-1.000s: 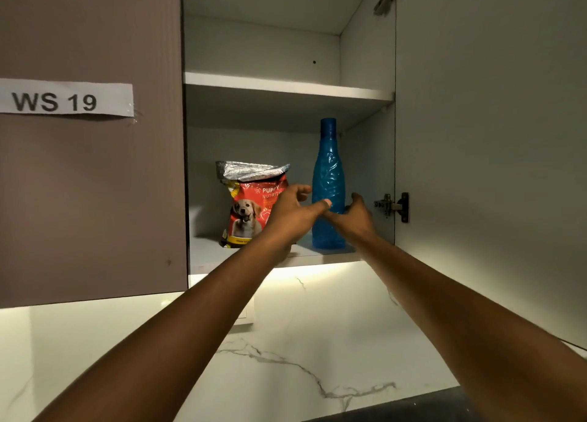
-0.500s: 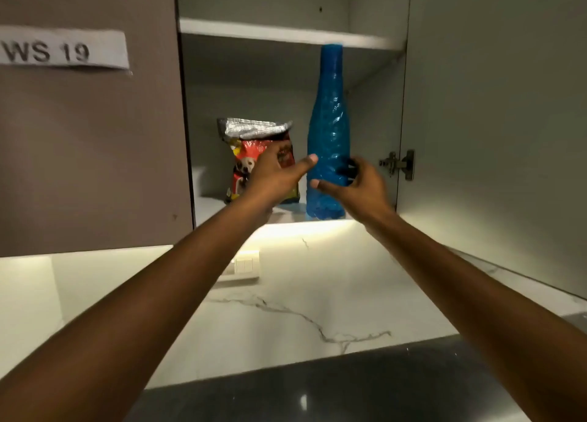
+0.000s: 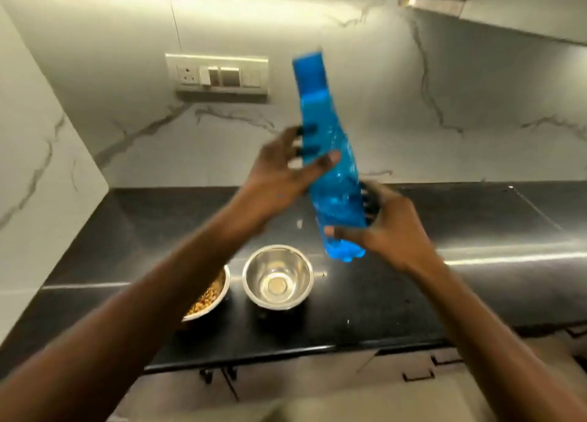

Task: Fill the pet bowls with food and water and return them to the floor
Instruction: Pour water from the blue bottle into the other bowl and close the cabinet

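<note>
I hold a blue plastic water bottle (image 3: 330,167) in the air above the black counter (image 3: 444,231), cap up and leaning left. My left hand (image 3: 282,170) wraps its middle, thumb in front. My right hand (image 3: 387,228) grips its lower part near the base. Below the bottle stands an empty steel bowl (image 3: 278,277). To its left a second steel bowl (image 3: 211,291) holds brown kibble, partly hidden by my left forearm.
A marble backsplash with a switch and socket plate (image 3: 219,74) rises behind the counter. A side wall closes off the left. Cabinet fronts with dark handles (image 3: 417,375) lie below the counter edge. An upper cabinet's lit underside runs along the top.
The bottle has come out of the upper cabinet and down over the counter, now held by both hands. My view has dropped from the cabinet shelf to the counter and bowls.
</note>
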### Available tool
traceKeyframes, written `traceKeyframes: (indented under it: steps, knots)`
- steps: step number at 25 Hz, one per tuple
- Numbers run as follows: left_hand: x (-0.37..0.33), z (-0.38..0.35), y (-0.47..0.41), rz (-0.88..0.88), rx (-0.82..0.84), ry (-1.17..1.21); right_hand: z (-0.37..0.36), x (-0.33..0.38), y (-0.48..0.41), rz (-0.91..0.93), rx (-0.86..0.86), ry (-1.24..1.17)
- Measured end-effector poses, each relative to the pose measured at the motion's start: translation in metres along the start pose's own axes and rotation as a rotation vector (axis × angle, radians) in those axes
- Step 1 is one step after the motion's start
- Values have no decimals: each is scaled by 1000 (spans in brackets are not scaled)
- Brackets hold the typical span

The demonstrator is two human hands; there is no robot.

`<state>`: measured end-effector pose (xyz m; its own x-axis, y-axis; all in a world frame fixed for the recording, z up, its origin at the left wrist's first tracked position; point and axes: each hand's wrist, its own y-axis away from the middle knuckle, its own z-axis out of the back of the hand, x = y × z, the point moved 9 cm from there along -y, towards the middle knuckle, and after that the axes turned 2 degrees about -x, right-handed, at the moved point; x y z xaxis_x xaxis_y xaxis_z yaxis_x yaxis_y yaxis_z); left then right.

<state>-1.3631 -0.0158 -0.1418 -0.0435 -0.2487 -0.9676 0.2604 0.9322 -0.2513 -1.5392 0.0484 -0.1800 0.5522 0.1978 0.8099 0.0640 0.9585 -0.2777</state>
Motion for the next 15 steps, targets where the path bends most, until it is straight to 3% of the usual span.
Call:
traceKeyframes:
  steps: [2, 6, 9, 15]
  knots:
    - [72, -10, 40, 138, -1, 67, -25, -46, 33, -49, 82, 113]
    - [177, -31, 105, 443, -172, 222, -55, -109, 81, -162, 293, 351]
    - [219, -46, 129, 611, -231, 384, -62, -129, 94, -225, 410, 494]
    - [263, -65, 149, 766, -249, 500, -65, -144, 103, -303, 508, 643]
